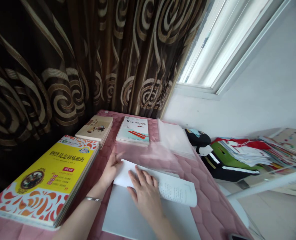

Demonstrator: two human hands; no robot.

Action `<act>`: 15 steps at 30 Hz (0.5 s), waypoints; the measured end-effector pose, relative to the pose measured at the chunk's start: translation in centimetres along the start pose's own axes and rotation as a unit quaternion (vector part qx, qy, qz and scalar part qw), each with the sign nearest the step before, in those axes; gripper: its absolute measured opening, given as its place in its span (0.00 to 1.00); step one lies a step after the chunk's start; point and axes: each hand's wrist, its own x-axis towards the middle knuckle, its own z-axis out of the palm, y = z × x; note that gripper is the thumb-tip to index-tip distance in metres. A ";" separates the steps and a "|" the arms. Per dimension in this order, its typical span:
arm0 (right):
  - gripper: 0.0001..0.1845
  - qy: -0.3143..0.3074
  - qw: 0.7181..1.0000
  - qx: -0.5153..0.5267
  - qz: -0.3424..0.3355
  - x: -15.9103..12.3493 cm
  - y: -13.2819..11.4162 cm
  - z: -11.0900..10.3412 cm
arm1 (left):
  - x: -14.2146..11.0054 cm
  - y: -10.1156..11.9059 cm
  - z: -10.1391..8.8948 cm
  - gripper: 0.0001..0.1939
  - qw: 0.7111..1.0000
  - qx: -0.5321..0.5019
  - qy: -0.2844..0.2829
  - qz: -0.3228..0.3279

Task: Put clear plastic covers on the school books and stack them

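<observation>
An open booklet (172, 188) with printed text lies in front of me, its pages bent over and curling at the right. Under it is a pale grey sheet or cover (128, 213). My right hand (145, 190) rests flat on the booklet's white page with fingers spread. At the booklet's upper left corner, my left hand (111, 170), with a silver bracelet at the wrist, has its fingers pinched together. They seem to grip the edge of a blurred clear plastic sheet (148, 154) that stretches to the right beyond the booklet.
A yellow book (63, 166) tops a stack at left. Behind stand a beige book stack (95, 128) and a calligraphy book stack (134, 130). Clear plastic sheets (172, 136) lie at the pink quilted surface's (212, 213) right edge. Beyond are bags (217, 160) and papers (245, 153).
</observation>
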 end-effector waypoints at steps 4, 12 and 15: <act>0.22 0.000 1.000 0.000 -0.004 0.0 0.1 0.2 | -0.3 0.2 0.1 0.40 1.000 -0.020 -0.021 -0.010; 0.22 0.004 1.000 0.003 -0.015 0.0 0.4 0.6 | -1.0 0.8 0.4 0.43 0.996 -0.039 -0.075 -0.034; 0.22 -0.001 1.000 0.012 -0.018 0.0 0.5 0.6 | -1.3 0.9 0.4 0.44 0.995 -0.026 -0.085 -0.047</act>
